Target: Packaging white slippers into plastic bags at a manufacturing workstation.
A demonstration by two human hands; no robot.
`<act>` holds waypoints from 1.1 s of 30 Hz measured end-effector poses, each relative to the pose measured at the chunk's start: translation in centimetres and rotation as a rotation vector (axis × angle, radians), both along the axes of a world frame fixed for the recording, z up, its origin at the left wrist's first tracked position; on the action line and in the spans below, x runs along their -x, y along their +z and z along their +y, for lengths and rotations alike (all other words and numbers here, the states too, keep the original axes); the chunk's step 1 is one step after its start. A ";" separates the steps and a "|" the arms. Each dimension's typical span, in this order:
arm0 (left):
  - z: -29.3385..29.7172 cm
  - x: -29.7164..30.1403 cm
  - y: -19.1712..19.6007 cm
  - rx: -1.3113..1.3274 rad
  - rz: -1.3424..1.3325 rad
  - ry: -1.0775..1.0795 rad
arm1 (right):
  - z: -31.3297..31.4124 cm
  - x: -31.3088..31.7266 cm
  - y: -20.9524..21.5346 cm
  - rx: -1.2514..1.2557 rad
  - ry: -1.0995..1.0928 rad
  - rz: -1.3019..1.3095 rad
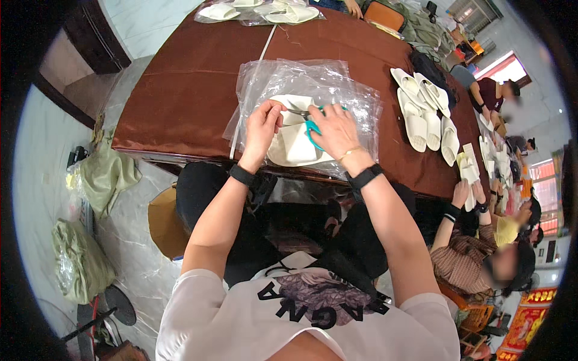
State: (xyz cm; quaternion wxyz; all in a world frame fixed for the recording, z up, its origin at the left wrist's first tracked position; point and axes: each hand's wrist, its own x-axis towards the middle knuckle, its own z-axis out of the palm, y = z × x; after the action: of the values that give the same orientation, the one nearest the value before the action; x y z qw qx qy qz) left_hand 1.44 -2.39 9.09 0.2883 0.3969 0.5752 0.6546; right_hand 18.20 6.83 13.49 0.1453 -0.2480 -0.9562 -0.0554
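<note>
A pair of scissors [311, 131] with teal handles is in my right hand [338, 129], its fingers through and around the loops. The metal blades point left toward my left hand [262, 129], whose thumb and forefinger are pinched together by the tips. Whatever lies in that pinch is too small to make out. Below both hands lie white slippers [296, 150], partly covered by my hands and the scissors. They rest on a loose stack of clear plastic bags [355, 90] near the table's front edge.
The table has a brown cover [186, 96]. Several white slippers [415, 123] lie to the right, and more slippers [289, 13] on plastic at the far end. A co-worker [466, 259] handles a slipper at right. A cardboard box [164, 222] and green sacks [81, 262] stand at left.
</note>
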 end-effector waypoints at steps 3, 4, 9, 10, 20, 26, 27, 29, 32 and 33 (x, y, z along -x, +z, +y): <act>0.1 -0.4 0.3 -0.041 -0.021 -0.038 | 0.8 0.8 -1.2 0.061 0.002 0.055; 0.1 -0.4 0.4 -0.061 -0.048 -0.032 | 1.2 0.9 -1.8 0.124 -0.041 0.045; -1.2 1.2 1.9 -0.251 -0.147 0.034 | 3.2 -2.6 -1.7 0.148 -0.188 0.056; -1.6 1.4 2.7 -0.298 -0.216 0.091 | 4.1 -3.9 -1.9 0.176 -0.287 0.037; -15.3 7.5 8.8 -0.636 -0.234 0.577 | 14.4 -20.9 -6.0 0.306 -0.763 -0.169; -27.3 10.1 -0.5 -0.238 -0.103 0.970 | 14.0 -19.6 -5.1 0.152 -0.795 -0.431; -28.6 10.1 -3.1 -0.120 -0.096 1.004 | 13.7 -18.8 -4.7 0.061 -0.814 -0.349; -35.2 12.5 -11.5 0.113 -0.184 1.003 | 12.1 -15.2 -3.8 0.063 -0.666 -0.205; -36.9 10.7 -17.9 0.449 -0.396 0.779 | 8.2 -11.4 -2.8 0.200 -0.419 0.038; -34.4 8.6 -18.1 0.441 -0.594 0.715 | 7.0 -10.9 -3.0 0.471 -0.397 0.102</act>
State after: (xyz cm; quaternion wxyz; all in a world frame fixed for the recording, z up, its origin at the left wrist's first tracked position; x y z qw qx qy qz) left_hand -7.14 -36.82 -9.02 0.2743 -0.0981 0.6926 0.6599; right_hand 29.08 13.83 10.50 0.1178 -0.4590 -0.8672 0.1528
